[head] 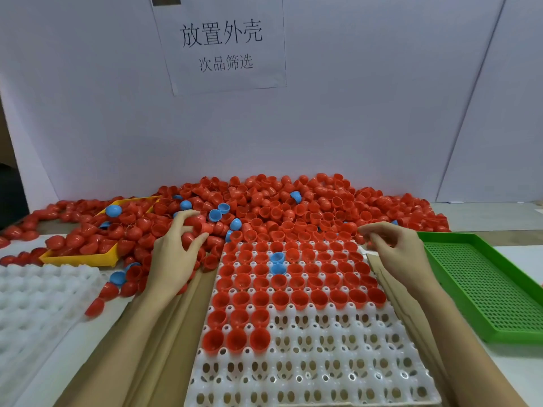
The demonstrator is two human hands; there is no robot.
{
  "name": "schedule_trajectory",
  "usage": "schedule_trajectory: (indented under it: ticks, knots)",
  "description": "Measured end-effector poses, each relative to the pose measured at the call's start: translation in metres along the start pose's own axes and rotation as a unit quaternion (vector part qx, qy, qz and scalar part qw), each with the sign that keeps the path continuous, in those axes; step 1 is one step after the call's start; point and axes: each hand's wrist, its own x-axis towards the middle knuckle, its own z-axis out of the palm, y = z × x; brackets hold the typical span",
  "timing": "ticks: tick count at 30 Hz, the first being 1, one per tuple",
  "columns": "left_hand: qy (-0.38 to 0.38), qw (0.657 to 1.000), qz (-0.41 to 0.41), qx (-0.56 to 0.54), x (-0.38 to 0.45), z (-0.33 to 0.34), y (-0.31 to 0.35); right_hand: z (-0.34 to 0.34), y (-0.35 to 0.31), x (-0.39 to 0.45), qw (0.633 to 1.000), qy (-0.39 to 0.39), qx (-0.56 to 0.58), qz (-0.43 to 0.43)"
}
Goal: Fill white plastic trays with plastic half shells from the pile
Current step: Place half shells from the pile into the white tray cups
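A big pile of red half shells (pixel 293 201), with a few blue ones mixed in, lies along the back wall. In front of it sits a white plastic tray (pixel 323 362); its far rows hold red shells (pixel 299 298) open side up and two blue shells (pixel 278 262). Its near rows are bare. My left hand (pixel 176 254) is in the pile left of the tray, with thumb and fingers curled round red shells. My right hand (pixel 393 248) hovers at the tray's far right corner with loosely curled fingers, and nothing shows between them.
A yellow tray (pixel 88 258) half buried in shells lies at the left. More white trays (pixel 35 304) sit at the near left. A green perforated tray (pixel 484 289) stands at the right. Brown cardboard (pixel 164 333) lies under the white tray. A paper sign (pixel 226 45) hangs on the wall.
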Motion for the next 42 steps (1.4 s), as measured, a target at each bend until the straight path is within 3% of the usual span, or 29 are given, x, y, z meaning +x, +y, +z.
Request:
schedule_trajectory:
  ticks: [7, 11, 16, 20, 28, 34, 39, 42]
  knots:
    - [0.032, 0.997, 0.056, 0.040, -0.004, -0.007, 0.003, 0.006, -0.011, -0.004, 0.996, -0.034, 0.080, 0.009]
    - [0.023, 0.997, 0.068, 0.022, -0.008, -0.007, 0.017, 0.008, -0.025, -0.011, 0.983, -0.102, 0.152, 0.013]
    - [-0.106, 0.973, 0.049, -0.197, -0.024, 0.004, 0.063, 0.013, -0.054, -0.026, 0.928, -0.300, 0.217, -0.029]
    - [-0.198, 0.945, 0.123, -0.228, -0.043, 0.020, 0.091, 0.027, -0.072, -0.040, 0.889, -0.376, 0.259, -0.045]
    - [-0.215, 0.946, 0.125, -0.206, -0.047, 0.019, 0.091, 0.021, -0.071, -0.037, 0.935, -0.272, 0.217, -0.068]
    - [-0.228, 0.950, 0.137, -0.166, -0.041, 0.012, 0.088, 0.008, -0.034, -0.013, 0.990, -0.049, 0.128, -0.034]
    - [-0.240, 0.947, 0.137, -0.166, -0.042, 0.013, 0.087, 0.001, -0.020, -0.007, 0.990, -0.029, 0.137, 0.012]
    - [-0.230, 0.949, 0.139, -0.162, -0.043, 0.013, 0.087, 0.001, -0.028, -0.011, 0.982, -0.081, 0.171, 0.008]
